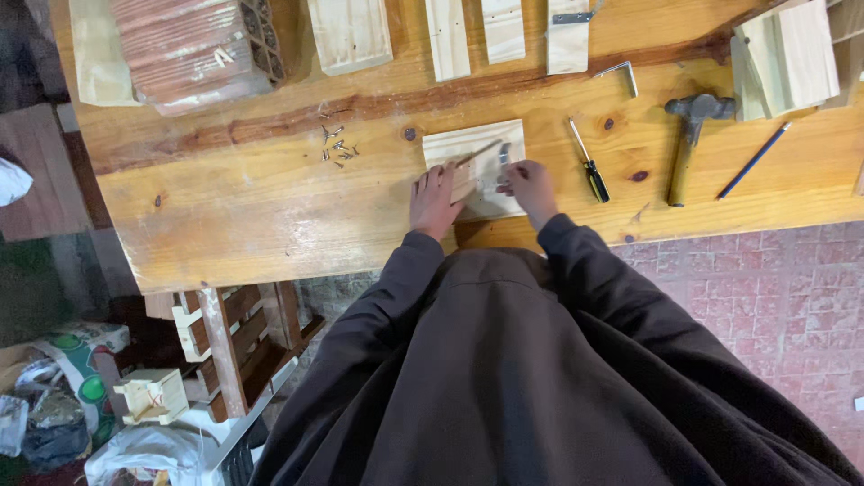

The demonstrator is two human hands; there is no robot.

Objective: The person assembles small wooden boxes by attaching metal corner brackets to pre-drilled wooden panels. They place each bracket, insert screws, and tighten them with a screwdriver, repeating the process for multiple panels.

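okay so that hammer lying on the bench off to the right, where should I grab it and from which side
Grip the hammer by its wooden handle, near the free end closest to you. It lies flat with the dark metal head pointing away toward the far side of the workbench, so the handle end faces the bench edge. Your right hand can likely come from above on the near side; the screwdriver and blue pencil lie clear of it.

A woodworking workshop is shown. A thick plank bench [270, 207] is seen under the hands. To the right of the hands, a screwdriver [589, 164], a hammer [688, 135] and a pencil [754, 159] are laid out. To the left, loose screws [336, 146] are scattered. Beyond the hands, cut pine boards [448, 36] and metal brackets [621, 74] are lined up. Wood offcuts [153, 396] are piled below the bench, on the left.
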